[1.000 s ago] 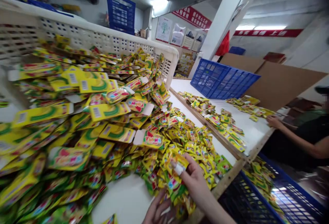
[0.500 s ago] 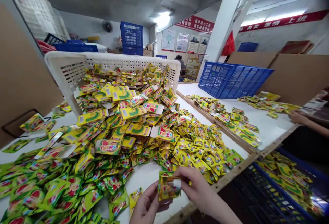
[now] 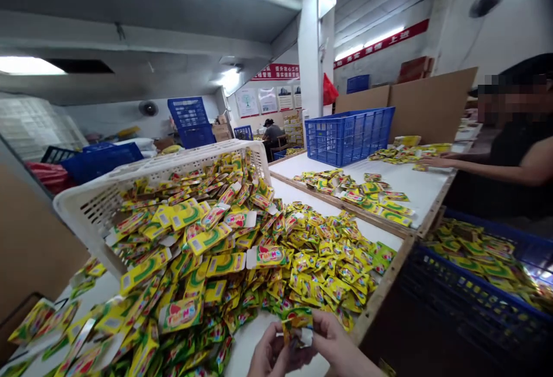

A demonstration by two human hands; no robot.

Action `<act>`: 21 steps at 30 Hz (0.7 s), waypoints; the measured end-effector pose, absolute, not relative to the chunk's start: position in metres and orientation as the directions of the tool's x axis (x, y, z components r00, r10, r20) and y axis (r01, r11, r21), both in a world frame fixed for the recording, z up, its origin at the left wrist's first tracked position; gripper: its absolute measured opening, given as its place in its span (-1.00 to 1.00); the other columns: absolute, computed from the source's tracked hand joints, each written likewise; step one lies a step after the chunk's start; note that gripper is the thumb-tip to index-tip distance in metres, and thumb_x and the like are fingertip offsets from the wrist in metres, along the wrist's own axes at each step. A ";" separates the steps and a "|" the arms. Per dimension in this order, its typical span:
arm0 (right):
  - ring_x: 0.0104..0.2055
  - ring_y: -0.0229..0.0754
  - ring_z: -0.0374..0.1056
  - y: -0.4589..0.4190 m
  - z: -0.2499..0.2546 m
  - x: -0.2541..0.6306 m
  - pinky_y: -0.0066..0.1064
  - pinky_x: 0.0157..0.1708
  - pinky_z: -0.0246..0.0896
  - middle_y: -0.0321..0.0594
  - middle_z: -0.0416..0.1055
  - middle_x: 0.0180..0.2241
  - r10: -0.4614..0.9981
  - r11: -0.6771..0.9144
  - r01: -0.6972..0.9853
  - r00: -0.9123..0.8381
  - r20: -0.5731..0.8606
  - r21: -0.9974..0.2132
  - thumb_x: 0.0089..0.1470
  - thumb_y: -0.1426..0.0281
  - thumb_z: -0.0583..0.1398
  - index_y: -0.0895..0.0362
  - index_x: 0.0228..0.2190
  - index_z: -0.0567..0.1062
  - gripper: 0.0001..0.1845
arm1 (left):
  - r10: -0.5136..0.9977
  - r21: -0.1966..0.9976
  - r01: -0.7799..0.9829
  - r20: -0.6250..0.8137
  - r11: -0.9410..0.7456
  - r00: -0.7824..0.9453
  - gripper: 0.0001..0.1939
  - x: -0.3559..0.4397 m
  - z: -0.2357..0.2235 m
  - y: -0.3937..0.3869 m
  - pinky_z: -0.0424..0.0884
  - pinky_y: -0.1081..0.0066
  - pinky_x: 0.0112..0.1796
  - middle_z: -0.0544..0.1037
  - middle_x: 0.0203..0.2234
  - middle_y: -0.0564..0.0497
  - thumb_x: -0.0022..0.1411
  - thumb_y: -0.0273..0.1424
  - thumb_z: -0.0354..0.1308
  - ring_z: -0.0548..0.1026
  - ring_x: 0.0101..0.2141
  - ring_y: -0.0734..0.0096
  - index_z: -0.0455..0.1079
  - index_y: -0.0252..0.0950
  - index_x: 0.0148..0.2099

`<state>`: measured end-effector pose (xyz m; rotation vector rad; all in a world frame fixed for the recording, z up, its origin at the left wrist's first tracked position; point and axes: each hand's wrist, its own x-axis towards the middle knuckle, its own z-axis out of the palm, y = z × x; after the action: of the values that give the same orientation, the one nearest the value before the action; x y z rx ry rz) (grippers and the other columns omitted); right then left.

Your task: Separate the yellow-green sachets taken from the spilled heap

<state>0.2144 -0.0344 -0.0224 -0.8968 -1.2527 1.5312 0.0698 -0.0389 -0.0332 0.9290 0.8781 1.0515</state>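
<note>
A small stack of yellow sachets point(image 3: 297, 326) is pinched between the left hand point(image 3: 270, 357) and right hand point(image 3: 334, 345) at six o'clock, apparently just above the white table point(image 3: 254, 336).

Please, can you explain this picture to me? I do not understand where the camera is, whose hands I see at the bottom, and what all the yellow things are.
The camera sits on a person's head and looks forward and down. At the bottom edge you see that person's own left hand and right hand; together they hold one small packet. On the white table lies a big heap of yellow and green packets, spilling from a tilted white basket. At right, a co-worker reaches over another table with more packets, and a blue crate stands there.
</note>
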 end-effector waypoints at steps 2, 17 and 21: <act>-0.54 -0.27 0.28 -0.033 -0.018 0.224 -0.45 -0.51 0.21 -0.29 0.37 -0.59 0.986 0.076 -0.181 -0.133 0.101 -0.980 -0.10 0.16 0.23 0.19 -0.40 0.51 -0.67 | 0.965 0.915 -0.311 -0.229 0.258 0.130 -0.46 0.068 -0.025 -0.018 0.41 0.46 -0.67 0.56 -0.62 0.00 -0.24 -0.24 0.39 0.54 -0.59 0.23 0.31 -0.28 -0.19; -0.64 -0.27 0.37 -0.020 -0.021 0.255 -0.50 -0.64 0.27 -0.28 0.45 -0.53 0.972 -0.184 -0.399 -0.211 -0.106 -0.898 -0.23 0.13 0.32 0.14 -0.11 0.37 -0.37 | 0.952 0.915 -0.322 -0.288 0.242 -0.104 -0.53 0.064 -0.009 0.051 -0.07 0.67 -0.79 0.19 -0.87 0.31 -0.34 -0.17 0.41 0.06 -0.84 0.76 0.28 -0.31 -0.46; -0.67 -0.33 0.35 -0.012 -0.016 0.216 -0.57 -0.68 0.23 -0.24 0.46 -0.56 0.901 -0.334 -0.374 -0.396 -0.177 -0.865 -0.32 0.18 0.37 0.23 -0.24 0.46 -0.42 | 0.964 0.942 -0.251 -0.252 0.225 -0.082 -0.46 0.041 -0.017 0.012 0.27 0.53 -0.62 0.50 -0.66 0.05 -0.38 -0.16 0.42 0.41 -0.64 0.46 0.41 -0.34 -0.32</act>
<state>0.2161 -0.0121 -0.0165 -0.8543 -0.9611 1.8501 0.0406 0.0121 -0.0166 0.8002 1.2140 1.2124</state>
